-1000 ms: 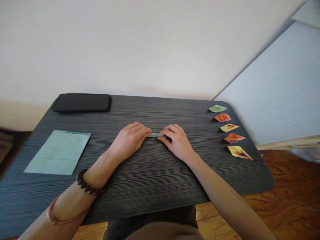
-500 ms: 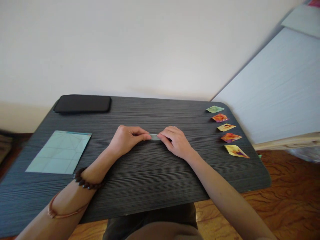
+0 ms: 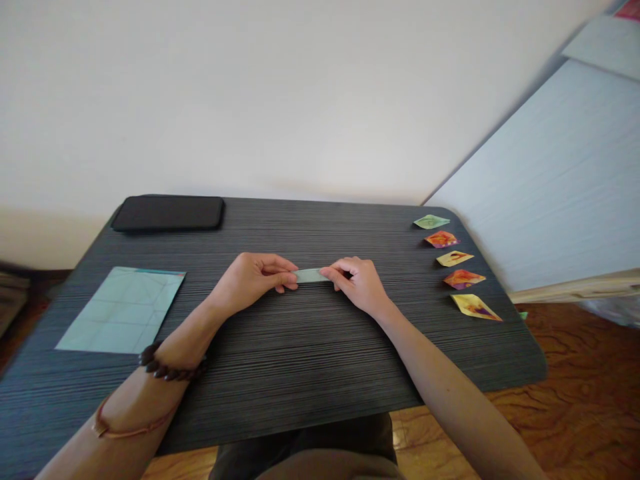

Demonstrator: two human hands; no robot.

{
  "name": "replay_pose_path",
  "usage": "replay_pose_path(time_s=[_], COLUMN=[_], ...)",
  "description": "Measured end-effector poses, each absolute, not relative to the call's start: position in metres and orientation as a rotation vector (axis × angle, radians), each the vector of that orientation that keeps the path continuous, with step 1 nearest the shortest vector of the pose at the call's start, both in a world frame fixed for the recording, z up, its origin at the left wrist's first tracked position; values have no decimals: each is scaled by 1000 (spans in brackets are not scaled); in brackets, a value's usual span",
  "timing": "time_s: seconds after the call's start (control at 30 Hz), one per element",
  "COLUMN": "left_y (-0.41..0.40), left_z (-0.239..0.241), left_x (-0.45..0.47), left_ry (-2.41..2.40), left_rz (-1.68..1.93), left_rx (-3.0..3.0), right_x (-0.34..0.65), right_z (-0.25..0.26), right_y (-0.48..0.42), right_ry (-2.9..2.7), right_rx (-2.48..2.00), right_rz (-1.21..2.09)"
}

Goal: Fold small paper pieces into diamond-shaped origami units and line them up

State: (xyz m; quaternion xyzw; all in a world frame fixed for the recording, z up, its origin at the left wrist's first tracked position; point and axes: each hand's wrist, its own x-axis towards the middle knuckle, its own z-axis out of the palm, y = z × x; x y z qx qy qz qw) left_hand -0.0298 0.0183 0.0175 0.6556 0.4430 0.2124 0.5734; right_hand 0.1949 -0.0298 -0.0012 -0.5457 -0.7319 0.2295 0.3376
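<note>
Between my two hands stretches a narrow folded strip of pale green paper point(image 3: 309, 275). My left hand point(image 3: 255, 279) pinches its left end between thumb and fingers. At the other end, my right hand point(image 3: 357, 281) pinches the strip the same way. Both ends are hidden under my fingertips. The strip is close above the dark table, near its middle; I cannot tell whether it touches the surface. On the left lies a pale green paper sheet point(image 3: 123, 310) with lines on it, next to my left forearm.
Several folded paper pieces line the table's right side, among them a green one point(image 3: 432, 222), an orange one point(image 3: 464, 279) and a yellow one point(image 3: 475, 307). A black case-like object point(image 3: 169, 213) lies at the back left. A wall borders the dark table point(image 3: 300, 367) behind.
My hands have moved slightly apart, and more of the paper strip shows between them. The strip now looks lifted and a little tilted. The view has shifted slightly.
</note>
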Motion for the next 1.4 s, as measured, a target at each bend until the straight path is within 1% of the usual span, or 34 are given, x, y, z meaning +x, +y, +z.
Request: replay_pose_path(time_s=[0.07,0.13,0.27,0.4,0.5,0.6,0.73,0.83,1.0,1.13,1.23,1.4], left_y=[19,20,23,24,22,21,18,14,10,11,12,15], left_z=[17,15,11,11,13,14,13,11,6,3,2,3], left_x=[-30,-30,-34,-38,-39,-38,-30,-24,-22,-27,-30,-33], left_ry=[1078,1097,988,905,971,1024,976,831,802,883,895,905], left_rz=[491,484,438,413,421,464,526,595,693,640,616,551], left_rx=[1479,1411,1374,1361,1372,1505,1983,2232,2349,2406,2447,2362], right_x=[195,196,203,210,212,208,202,201,203,201,198,198], right_z=[-2,-2,-2,0,2,2,0,-1,0,2,2,3], right_y=[-30,-30,-30,-29,-29,-30,-31,-30,-29,-32,-32,-32], right_ry=[-1860,-1781,-1685,-1730,-1745,-1754,-1747,-1687,-1710,-1912,-1962,-1982], right_rx=[-1430,-1415,-1369,-1330,-1301,-1289,-1285,-1280,-1271,-1238,-1231,-1241], right_rz=[654,791,1050,1132,1109,1043,1001,1026,1026,839,714,699])
